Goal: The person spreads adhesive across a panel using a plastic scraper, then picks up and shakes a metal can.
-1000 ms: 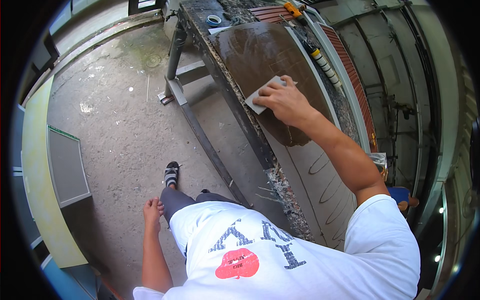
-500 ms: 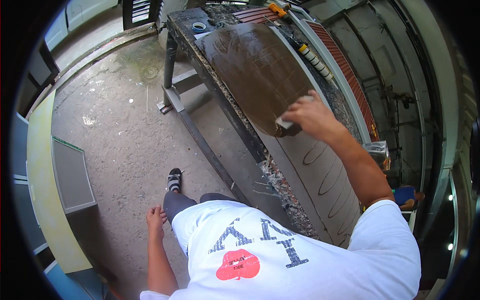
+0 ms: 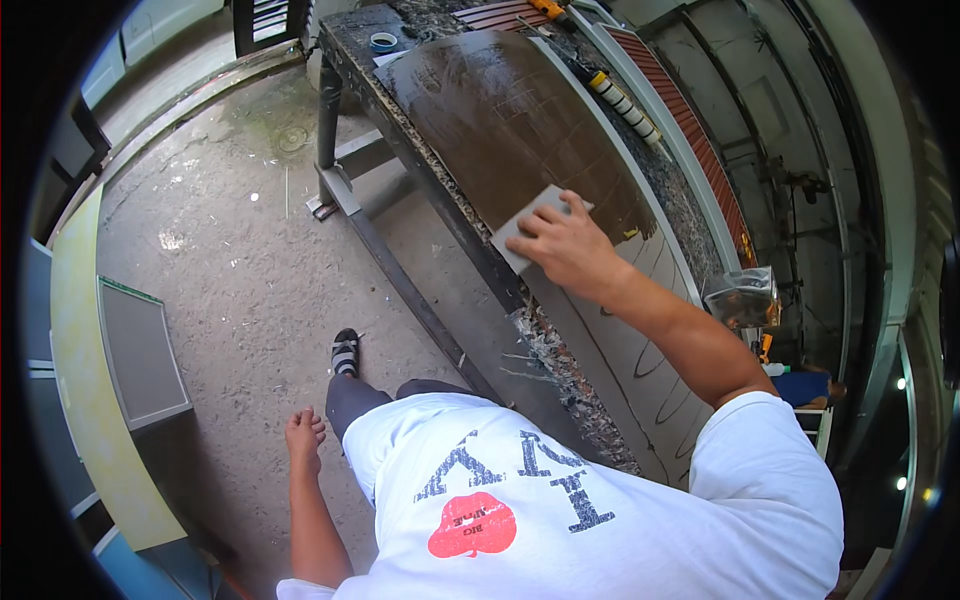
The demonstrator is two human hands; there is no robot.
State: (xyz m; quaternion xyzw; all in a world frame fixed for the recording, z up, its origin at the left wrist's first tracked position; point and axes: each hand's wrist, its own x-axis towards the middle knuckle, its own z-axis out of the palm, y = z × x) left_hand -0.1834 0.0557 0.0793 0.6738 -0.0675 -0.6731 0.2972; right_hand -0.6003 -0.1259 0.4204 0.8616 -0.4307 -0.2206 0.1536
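Observation:
My right hand (image 3: pixel 568 248) grips a flat grey rectangular spreader (image 3: pixel 516 236), fingers over its top and broad face turned up. The spreader rests at the near left border of a wet, shiny brown coating (image 3: pixel 500 120) on a long pale grey panel (image 3: pixel 610 345). Thin brown lines loop across the panel's uncoated near part. Under the panel is a dark, crusted workbench (image 3: pixel 350 50). My left hand (image 3: pixel 305 437) hangs low by my left thigh, away from the bench, its fingers loosely curled with nothing visible in them.
A yellow-ended caulking gun (image 3: pixel 625 108) lies along the bench's right side, beside reddish-brown slatted strips (image 3: pixel 690 130). At the far left corner stands a small blue-rimmed cup (image 3: pixel 383 42). Framed panels (image 3: pixel 145 350) lean on my left. A person in blue (image 3: pixel 803 388) is at the right.
My right hand has swept the spreader leftward across the panel and tilted it so its broad face shows. The brown coating's near border has changed shape. My left hand has barely shifted.

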